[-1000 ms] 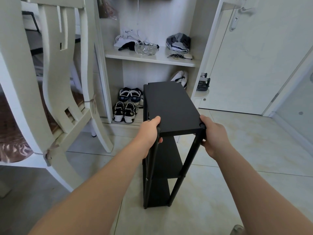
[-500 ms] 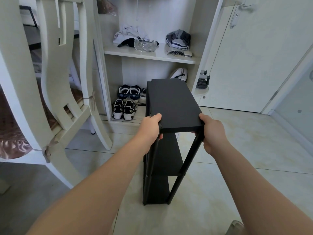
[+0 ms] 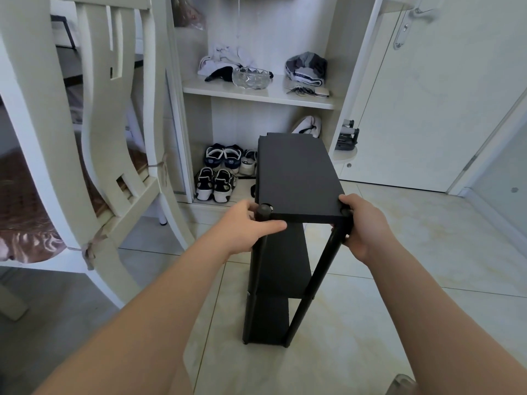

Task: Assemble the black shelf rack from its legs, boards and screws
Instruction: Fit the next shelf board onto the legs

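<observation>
Pale glossy floor tiles (image 3: pixel 399 280) cover the room. A cream open cabinet (image 3: pixel 348 81) stands at the back; its shelf (image 3: pixel 256 94) carries a glass bowl (image 3: pixel 251 78) and bundled clothes (image 3: pixel 306 67), with sneakers (image 3: pixel 216 178) below. A white door (image 3: pixel 427 109) with a metal handle (image 3: pixel 410 24) is on the right, a cream chair (image 3: pixel 37 109) with a brown cushion (image 3: pixel 25 238) on the left.

Both my arms reach forward. My left hand (image 3: pixel 248 228) grips the near left corner of the top board (image 3: pixel 296 178), and my right hand (image 3: pixel 362 223) grips its near right corner.
</observation>
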Available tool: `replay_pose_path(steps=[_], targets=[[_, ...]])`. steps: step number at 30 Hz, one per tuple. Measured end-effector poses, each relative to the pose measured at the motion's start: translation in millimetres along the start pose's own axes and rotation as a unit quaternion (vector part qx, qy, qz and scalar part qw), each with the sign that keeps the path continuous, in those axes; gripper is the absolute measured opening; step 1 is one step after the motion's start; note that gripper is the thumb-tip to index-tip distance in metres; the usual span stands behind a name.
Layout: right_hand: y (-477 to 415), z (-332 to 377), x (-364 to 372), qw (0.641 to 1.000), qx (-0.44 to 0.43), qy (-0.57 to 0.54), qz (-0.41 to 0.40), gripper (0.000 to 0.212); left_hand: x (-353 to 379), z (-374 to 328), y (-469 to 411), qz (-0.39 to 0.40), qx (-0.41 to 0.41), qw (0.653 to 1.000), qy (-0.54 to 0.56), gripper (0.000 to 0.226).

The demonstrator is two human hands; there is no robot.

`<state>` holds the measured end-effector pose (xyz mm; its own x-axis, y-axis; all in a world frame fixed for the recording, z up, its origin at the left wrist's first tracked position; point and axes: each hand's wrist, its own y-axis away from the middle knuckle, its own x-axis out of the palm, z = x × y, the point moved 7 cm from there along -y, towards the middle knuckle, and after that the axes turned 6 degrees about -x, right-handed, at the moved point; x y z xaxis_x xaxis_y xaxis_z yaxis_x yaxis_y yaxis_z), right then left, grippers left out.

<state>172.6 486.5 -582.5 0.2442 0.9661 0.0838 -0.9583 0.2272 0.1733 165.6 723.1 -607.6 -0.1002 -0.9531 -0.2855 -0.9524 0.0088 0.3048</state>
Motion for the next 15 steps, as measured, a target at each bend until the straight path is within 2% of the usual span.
replay_pose_path(steps=[5, 7, 10, 12, 15], targets=[[13.6, -7.3, 20.8, 0.998, 0.018, -0.018, 0.052, 0.013, -36.6, 0.6, -10.0, -0.074, 0.011, 0.997, 0.024, 0.061], [19.5, -11.8, 34.8, 0.995, 0.021, -0.021, 0.09, 0.014, -47.7, 4.2, -12.4, -0.128, -0.002, 0.991, 0.049, 0.067], [20.3, -13.0, 44.6, 0.991, 0.02, 0.019, 0.132, 0.027, -46.0, 10.8, -10.2, -0.189, -0.048, 0.973, 0.12, 0.068], [13.5, -6.7, 36.1, 0.993, 0.009, 0.053, 0.109, 0.033, -30.7, 8.6, -6.3, -0.174, -0.07, 0.968, 0.167, 0.06], [-3.5, 1.4, 15.3, 0.999, -0.004, 0.037, 0.039, 0.035, 11.1, -3.6, -4.9, -0.068, -0.061, 0.977, 0.191, 0.048]])
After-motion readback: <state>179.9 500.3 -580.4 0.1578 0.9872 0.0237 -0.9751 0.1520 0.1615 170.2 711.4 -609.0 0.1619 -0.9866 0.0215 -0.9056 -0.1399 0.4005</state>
